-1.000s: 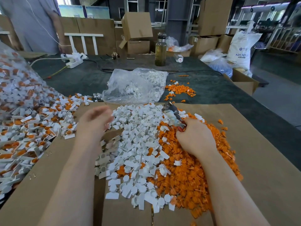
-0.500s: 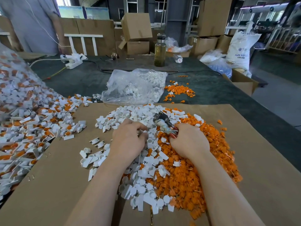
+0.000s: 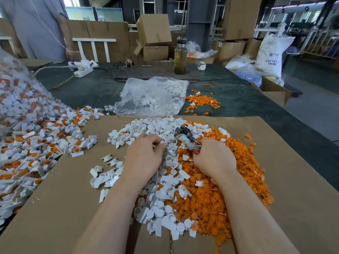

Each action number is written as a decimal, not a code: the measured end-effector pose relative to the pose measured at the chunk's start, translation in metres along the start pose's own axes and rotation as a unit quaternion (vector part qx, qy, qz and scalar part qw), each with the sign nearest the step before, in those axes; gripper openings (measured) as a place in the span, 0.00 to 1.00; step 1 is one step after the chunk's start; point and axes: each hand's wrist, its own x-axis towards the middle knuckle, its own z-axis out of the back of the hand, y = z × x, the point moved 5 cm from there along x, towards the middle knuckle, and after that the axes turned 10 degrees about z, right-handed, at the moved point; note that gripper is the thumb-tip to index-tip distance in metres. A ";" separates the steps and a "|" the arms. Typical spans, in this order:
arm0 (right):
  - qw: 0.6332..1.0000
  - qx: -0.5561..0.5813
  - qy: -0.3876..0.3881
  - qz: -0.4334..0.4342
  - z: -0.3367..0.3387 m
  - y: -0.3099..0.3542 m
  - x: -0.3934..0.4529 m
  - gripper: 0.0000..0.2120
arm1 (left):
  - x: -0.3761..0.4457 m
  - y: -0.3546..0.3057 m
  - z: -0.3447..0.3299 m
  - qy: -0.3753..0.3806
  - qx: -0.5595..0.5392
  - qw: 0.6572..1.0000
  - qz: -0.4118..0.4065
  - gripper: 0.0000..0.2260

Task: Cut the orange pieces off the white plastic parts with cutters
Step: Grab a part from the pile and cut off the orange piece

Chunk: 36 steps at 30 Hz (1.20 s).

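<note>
Both hands are over the sorted heap on the cardboard sheet (image 3: 286,162) that covers the near end of the bench (image 3: 88,88). Right hand (image 3: 213,158) is curled round the cutters (image 3: 186,139), red handles in the fist, worn metal head sticking up and away toward the middle of the heap; can't tell whether the blades are apart or together. Left hand (image 3: 145,156) has fingers curled, pinching a small white plastic part (image 3: 162,142) at the fingertips, just left of the cutter head; can't see if the part touches the blades, or if it carries any orange. Under and between the hands: pile of white parts (image 3: 161,204) on the left side, pile of orange pieces (image 3: 233,191) on the right, the two merging in the middle. Further left, spilling off the cardboard edge, a big heap of uncut parts (image 3: 31,143), white with orange inserts. Behind the cardboard, a clear plastic bag (image 3: 152,96) with white parts inside, and a small scatter of orange offcuts (image 3: 200,101) beside it on the dark bench surface. Far end of the bench: a bottle (image 3: 180,55) with yellowish liquid and a white power strip (image 3: 82,68). Cardboard boxes (image 3: 154,30) stacked behind, a white resin sack (image 3: 271,54) on the right, and another person (image 3: 36,28) standing at far left.
</note>
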 end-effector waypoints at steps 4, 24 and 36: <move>1.000 0.004 -0.010 -0.012 0.003 0.000 -0.001 0.07 | -0.001 -0.001 0.007 -0.023 -0.122 0.992 0.038 0.03; 0.895 0.416 -0.157 0.040 0.027 0.009 -0.003 0.04 | -0.005 -0.003 0.003 0.108 -0.477 0.859 0.153 0.16; 0.878 0.434 -0.173 0.099 0.032 0.024 -0.009 0.02 | -0.008 -0.008 -0.001 0.109 -0.528 0.826 0.167 0.12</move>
